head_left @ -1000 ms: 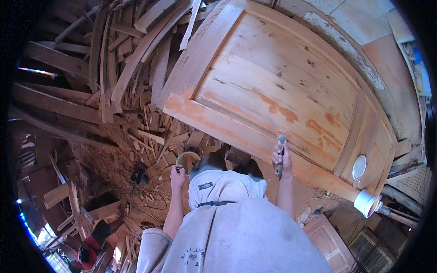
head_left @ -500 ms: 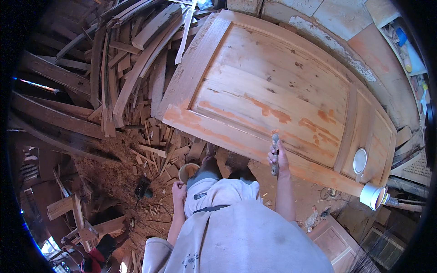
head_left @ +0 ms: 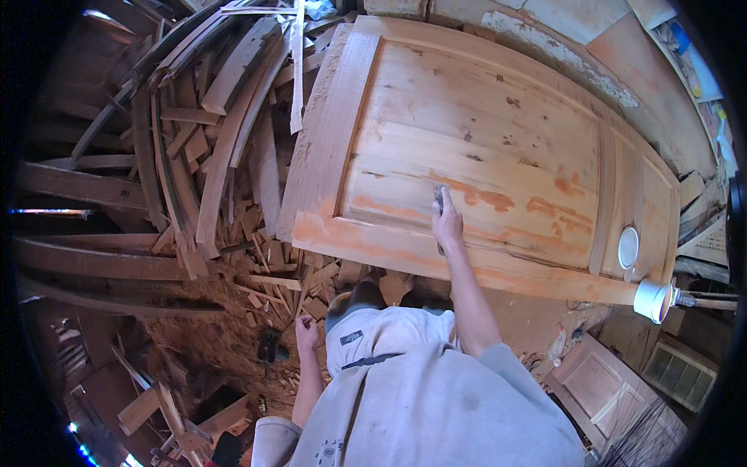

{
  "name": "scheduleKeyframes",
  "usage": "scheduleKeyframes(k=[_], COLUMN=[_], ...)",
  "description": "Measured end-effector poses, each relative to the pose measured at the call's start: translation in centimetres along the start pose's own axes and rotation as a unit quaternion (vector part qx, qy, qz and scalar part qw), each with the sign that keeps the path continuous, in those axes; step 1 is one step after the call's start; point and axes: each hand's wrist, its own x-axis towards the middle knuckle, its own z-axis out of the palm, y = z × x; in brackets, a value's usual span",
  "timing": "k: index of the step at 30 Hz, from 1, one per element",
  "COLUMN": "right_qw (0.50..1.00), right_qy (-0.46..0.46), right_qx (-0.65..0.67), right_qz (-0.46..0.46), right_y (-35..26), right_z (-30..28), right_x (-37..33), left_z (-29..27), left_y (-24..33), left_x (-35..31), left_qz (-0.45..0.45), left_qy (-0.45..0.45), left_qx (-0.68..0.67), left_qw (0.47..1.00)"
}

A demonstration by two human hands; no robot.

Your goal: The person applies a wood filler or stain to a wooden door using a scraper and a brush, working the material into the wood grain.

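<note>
A large wooden panelled door (head_left: 475, 93) lies before me, with orange filler (head_left: 482, 194) smeared along its near side and across the panel. My right hand (head_left: 448, 224) is wrapped round a slim, stained putty knife (head_left: 439, 196), its tip over the near part of the panel. Whether the blade touches the wood, I cannot tell. Low on the left, beside my lap, my left hand (head_left: 306, 333) has its fingers curled in; anything inside them is hidden. Toward the door's right end lies a round white lid (head_left: 629, 247), and a white can (head_left: 652, 301) is at the near right corner.
Heaped wooden boards and offcuts (head_left: 241, 93) crowd the left side, beside sawdust (head_left: 187, 335) on the floor. A smaller panelled wooden piece (head_left: 595, 381) rests at the lower right. Behind the door stand pale slabs (head_left: 545, 54).
My right hand has moved left and forward over the door with the putty knife, which was held upright near the front edge. My left hand stays low, still curled. The view has shifted slightly.
</note>
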Motion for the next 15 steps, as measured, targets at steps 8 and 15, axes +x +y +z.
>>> scheduleKeyframes(k=[8,15], right_qw=[0.99,0.999], right_qy=[0.124,0.028], right_qx=[-0.051,-0.034], right_qz=[-0.035,-0.011], right_y=[2.2,-0.6], right_z=[5.7,3.2], right_x=[3.0,2.5], left_z=[-2.1,-2.9], left_y=[9.0,7.0], left_x=[6.2,9.8], left_qz=[0.014,0.058], left_qy=[-0.08,-0.114], left_qx=[-0.01,0.052], left_qw=[0.997,0.99])
